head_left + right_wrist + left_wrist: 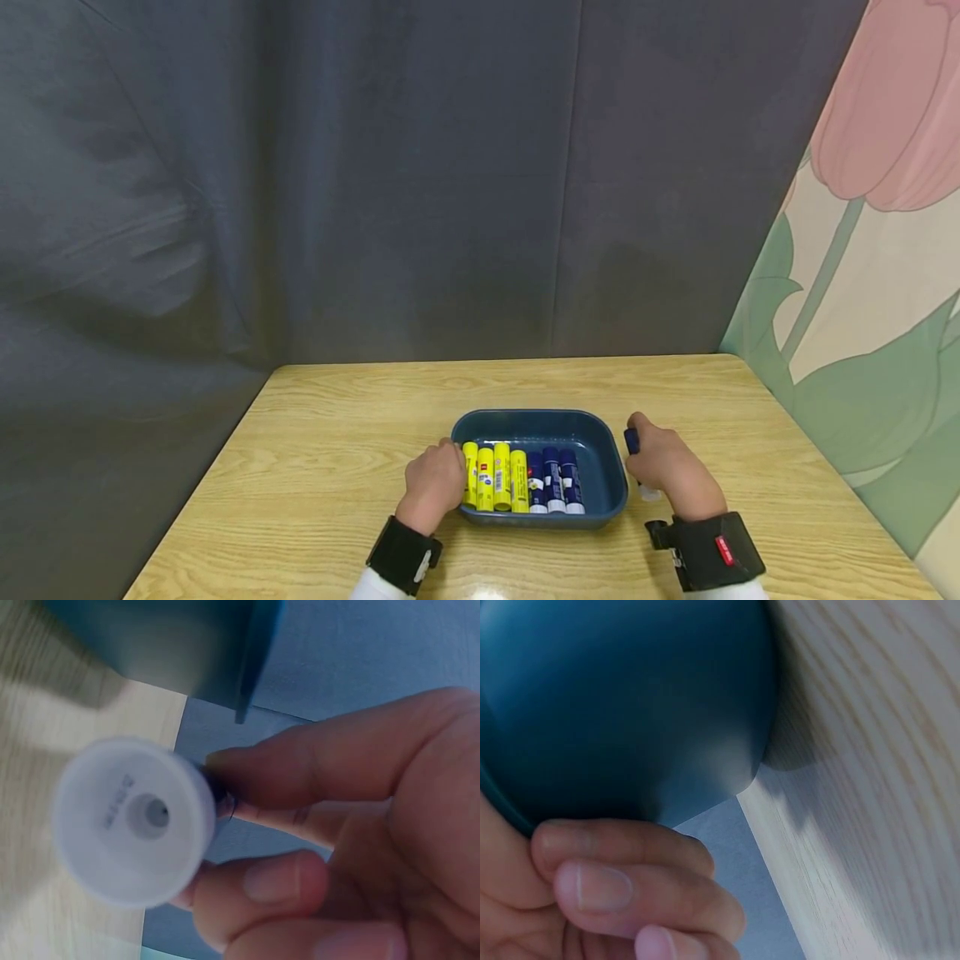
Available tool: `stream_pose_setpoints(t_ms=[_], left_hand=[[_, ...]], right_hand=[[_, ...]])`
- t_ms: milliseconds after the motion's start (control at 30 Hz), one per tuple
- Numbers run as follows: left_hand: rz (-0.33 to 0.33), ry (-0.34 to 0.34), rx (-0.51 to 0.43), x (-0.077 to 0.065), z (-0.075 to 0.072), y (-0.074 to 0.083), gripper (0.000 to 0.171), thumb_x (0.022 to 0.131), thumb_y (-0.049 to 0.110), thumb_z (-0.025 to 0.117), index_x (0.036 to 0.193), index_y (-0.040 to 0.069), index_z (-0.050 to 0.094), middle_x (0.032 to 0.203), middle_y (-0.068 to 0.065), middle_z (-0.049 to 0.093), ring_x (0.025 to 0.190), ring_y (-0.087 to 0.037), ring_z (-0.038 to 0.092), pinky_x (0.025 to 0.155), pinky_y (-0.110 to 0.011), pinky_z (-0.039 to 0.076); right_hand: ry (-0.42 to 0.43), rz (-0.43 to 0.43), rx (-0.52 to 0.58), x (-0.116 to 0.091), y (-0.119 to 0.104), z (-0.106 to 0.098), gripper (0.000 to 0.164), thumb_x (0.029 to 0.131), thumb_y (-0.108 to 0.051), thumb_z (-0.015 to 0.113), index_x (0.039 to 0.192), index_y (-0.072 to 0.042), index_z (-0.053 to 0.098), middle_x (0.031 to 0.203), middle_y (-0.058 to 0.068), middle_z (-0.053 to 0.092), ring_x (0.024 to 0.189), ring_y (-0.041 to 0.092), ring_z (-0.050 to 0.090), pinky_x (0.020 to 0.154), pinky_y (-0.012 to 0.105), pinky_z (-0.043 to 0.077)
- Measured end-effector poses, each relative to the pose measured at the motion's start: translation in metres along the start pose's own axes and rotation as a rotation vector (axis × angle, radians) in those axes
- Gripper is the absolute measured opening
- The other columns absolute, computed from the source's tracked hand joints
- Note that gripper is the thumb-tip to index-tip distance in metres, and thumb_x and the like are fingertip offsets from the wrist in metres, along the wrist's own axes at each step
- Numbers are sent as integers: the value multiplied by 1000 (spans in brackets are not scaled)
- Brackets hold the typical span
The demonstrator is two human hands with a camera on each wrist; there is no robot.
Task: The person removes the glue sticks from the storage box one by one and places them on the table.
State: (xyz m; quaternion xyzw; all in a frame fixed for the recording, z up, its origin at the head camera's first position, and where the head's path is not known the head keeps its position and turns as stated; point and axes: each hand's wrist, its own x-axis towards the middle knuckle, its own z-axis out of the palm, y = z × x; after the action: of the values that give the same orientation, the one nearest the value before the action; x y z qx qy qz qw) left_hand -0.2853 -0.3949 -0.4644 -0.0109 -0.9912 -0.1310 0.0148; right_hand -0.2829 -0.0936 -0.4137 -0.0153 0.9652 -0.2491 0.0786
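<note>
From where I'm standing, the person's left hand [437, 477] is gripping the near left part of the blue tray [606, 471] on the wooden table [337, 442], its fingers curling against the outer wall beneath the rim. Four yellow glue sticks [501, 479] and three navy glue sticks [552, 482] are lying side by side inside. Just beyond the tray's right end, the right hand [667, 462] is pinching a loose navy stick [633, 442] between thumb and fingers, its white end [131, 825] facing the wrist. Doing this well probably means holding the tray firmly but without tipping it, so the row isn't rolling, while the right fingers are squeezing the smooth barrel lightly, staying away from the rim and not knocking it.
</note>
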Motion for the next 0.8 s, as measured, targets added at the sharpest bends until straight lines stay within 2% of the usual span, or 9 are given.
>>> stream_pose_setpoints(t_ms=[467, 800], left_hand=[[-2, 1, 16, 0, 0, 0, 32, 98, 23, 38, 88, -1, 55, 58, -6, 46, 48, -17, 44, 42, -32, 39], [-5, 9, -17, 1, 2, -1, 32, 99, 24, 37, 87, -1, 54, 58, -6, 46, 47, -17, 44, 42, -32, 38]], right_hand=[[-27, 32, -20, 8, 11, 11, 46, 79, -1, 52, 122, 8, 40, 92, 27, 57, 71, 31, 52, 59, 43, 46], [-68, 70, 32, 12, 18, 19, 50, 76, 1, 52, 124, 7, 39, 91, 24, 56, 72, 32, 52, 59, 44, 45]])
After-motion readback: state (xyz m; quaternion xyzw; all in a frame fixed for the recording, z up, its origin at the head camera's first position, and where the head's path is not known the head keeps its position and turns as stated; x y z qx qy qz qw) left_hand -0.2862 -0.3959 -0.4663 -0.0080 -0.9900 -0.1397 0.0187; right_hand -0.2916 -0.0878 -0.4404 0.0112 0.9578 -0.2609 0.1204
